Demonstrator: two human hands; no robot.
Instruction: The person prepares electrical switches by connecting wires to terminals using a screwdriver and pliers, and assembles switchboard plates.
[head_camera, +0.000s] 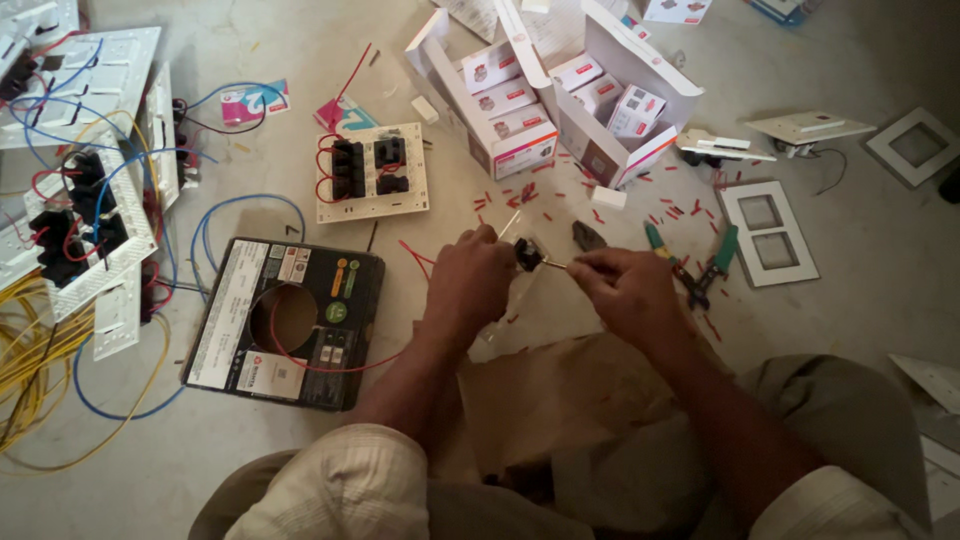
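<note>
My left hand (468, 280) grips a small black switch module (527, 254) with a red wire on it. My right hand (625, 288) holds a thin screwdriver (556, 263) whose tip meets the module. Both hands hover above the floor over a sheet of brown paper (560, 390). A switch plate (371, 172) with black modules and red wires lies face down beyond my left hand. Green-handled pliers (700, 270) lie just right of my right hand.
A black flat box (285, 322) of red wire lies at left. Open white cartons (560, 100) of boxed switches stand at the back. Wired panels with blue, red and yellow cables (80, 200) fill the far left. White frames (768, 232) lie right. Red wire scraps litter the floor.
</note>
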